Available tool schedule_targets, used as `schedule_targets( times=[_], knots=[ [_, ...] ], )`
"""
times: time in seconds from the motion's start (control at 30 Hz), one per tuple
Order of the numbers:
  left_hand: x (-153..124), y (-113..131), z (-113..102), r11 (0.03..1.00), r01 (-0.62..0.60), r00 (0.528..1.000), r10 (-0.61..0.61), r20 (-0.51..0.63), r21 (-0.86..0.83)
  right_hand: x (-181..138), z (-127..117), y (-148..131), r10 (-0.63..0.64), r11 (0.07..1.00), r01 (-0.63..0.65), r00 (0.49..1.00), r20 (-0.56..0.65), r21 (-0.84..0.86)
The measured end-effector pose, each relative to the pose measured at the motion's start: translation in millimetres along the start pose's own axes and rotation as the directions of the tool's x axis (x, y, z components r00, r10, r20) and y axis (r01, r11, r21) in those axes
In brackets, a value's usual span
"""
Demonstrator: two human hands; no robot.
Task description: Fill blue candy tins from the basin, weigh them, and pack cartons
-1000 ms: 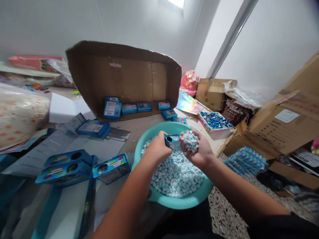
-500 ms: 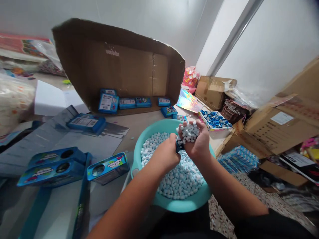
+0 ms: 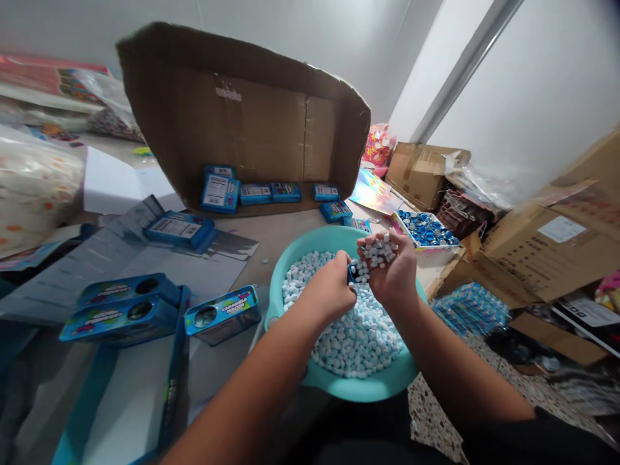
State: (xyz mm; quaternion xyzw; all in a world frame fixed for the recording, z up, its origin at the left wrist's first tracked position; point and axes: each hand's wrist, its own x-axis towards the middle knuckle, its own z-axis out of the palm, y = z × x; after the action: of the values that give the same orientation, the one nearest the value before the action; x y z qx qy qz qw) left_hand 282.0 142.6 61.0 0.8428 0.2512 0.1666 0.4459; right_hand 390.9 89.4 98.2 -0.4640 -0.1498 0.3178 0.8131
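Note:
A teal basin [image 3: 334, 385] full of small white and pale blue candies [image 3: 353, 336] stands at the table's near edge. My left hand [image 3: 329, 294] is closed round a small blue box [image 3: 355, 272], its open end turned towards my right hand. My right hand [image 3: 390, 271] is cupped, holding a heap of the candies right against that opening, above the basin.
Three blue candy boxes [image 3: 220, 313] lie left of the basin on flat blue cardboard. A big open carton [image 3: 252, 123] at the back holds several blue boxes. A tray of blue caps [image 3: 425, 229] sits right of the basin. Cartons crowd the floor at right.
The box in my left hand has turned so its opening faces the candies in my right hand. Both hands stay above the basin, and the heap in my right hand looks smaller.

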Motion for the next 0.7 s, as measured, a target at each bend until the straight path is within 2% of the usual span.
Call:
schedule_targets(
  times=[0.2, 0.37, 0.7],
  knots=[
    [4.6, -2.9, -0.1, 0.999, -0.045, 0.996, 0.044, -0.078, -0.010, -5.3, -1.6, 1.0, -0.065, 0.994, 0.073, 0.994, 0.092, -0.083],
    [5.6, -4.8, -2.7, 0.996, -0.060, 0.996, 0.056, -0.074, -0.062, -6.7, -0.8, 1.7, -0.133, 0.981, 0.153, 0.978, 0.160, -0.116],
    [5.8, -4.7, -7.8, 0.997, -0.073, 0.994, 0.071, -0.088, -0.030, -6.0, 0.6, 4.7, -0.140, 0.971, 0.186, 0.953, 0.268, -0.153]
  ],
)
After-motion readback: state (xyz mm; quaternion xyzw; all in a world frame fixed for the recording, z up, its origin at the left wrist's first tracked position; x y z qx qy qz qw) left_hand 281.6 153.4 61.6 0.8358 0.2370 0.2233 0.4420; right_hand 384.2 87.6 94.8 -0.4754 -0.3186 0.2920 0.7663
